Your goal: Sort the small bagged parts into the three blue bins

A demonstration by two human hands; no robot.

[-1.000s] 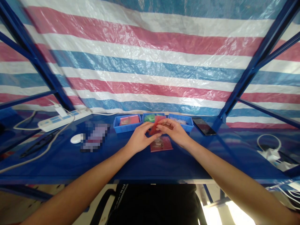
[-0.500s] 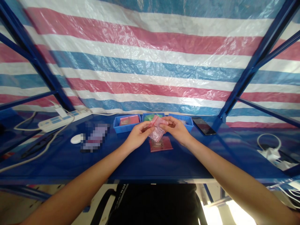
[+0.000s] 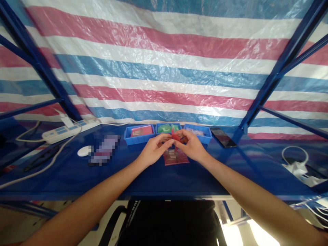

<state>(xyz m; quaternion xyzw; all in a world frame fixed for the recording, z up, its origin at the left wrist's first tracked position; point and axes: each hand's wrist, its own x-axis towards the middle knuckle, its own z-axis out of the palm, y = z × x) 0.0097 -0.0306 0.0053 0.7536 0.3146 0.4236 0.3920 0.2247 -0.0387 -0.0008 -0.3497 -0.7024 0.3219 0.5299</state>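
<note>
Between my two hands is a small pinkish-red plastic bag [image 3: 175, 135], mostly hidden by the fingers. My left hand [image 3: 156, 148] is closed, thumb and fingers pinching the bag's left side. Its right side is pinched by my right hand [image 3: 191, 145], also closed, with the fingertips of both hands almost meeting. Just below them, a flat pinkish-red packet [image 3: 176, 159] with small pale pieces showing lies on the blue table [image 3: 164, 181].
Behind my hands stand a left blue bin [image 3: 138, 140] with pink packets, a middle bin [image 3: 159, 125] with green ones and a right bin [image 3: 205, 139] with clear ones. A phone [image 3: 222, 137] lies right; a power strip [image 3: 64, 132] and a white oval object [image 3: 83, 151] are left.
My hands have drawn closer together and turned inward around the bag. The bag now shows as a narrow upright strip, where before its face was spread out.
</note>
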